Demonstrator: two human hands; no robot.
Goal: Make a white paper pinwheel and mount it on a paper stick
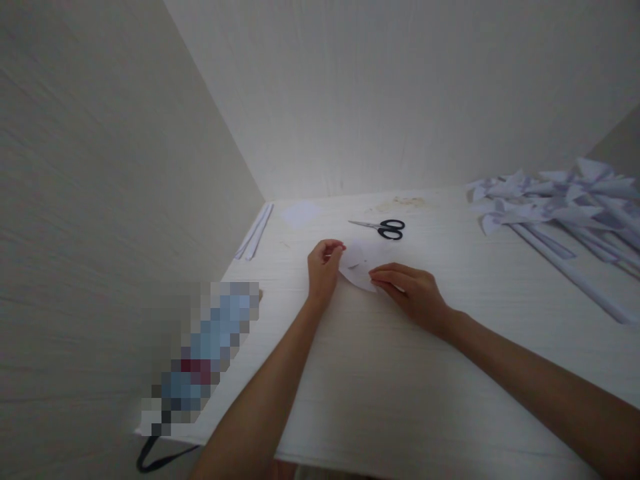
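Between my two hands is a piece of white paper, partly curled over, with a small dark mark near its middle. My left hand pinches its left edge, thumb and fingers together. At its lower right, my right hand has its fingertips closed on the edge. Just beyond the paper lies a pair of scissors with black handles, its blades pointing left. My fingers cover parts of the paper's edges.
Several white paper pinwheels on rolled paper sticks lie piled at the right. Rolled paper sticks and a flat paper square lie at the back left. A pixelated bluish object with a black strap is along the left edge. Walls border the table.
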